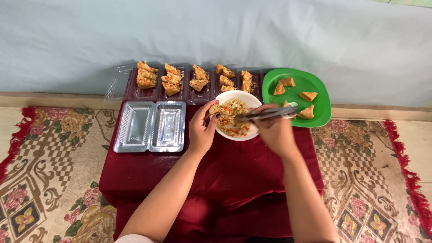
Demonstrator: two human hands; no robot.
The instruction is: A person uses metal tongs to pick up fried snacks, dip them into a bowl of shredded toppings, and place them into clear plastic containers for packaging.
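While the left hand (pixel 203 129) pinches a fried tofu triangle (pixel 216 109) over the near rim of the white bowl (pixel 252 101), the right hand (pixel 275 131) is clamped on metal tongs (pixel 265 113), tips in the shredded vegetable filling (pixel 234 120). Beyond both hands, filled pieces (pixel 198 77) line clear trays — a fair batch judged done. Right of the right hand, the green plate (pixel 317 83) holds several unfilled triangles — left to do. Left of the left hand, an open clear container (pixel 150 126) holds no pieces.
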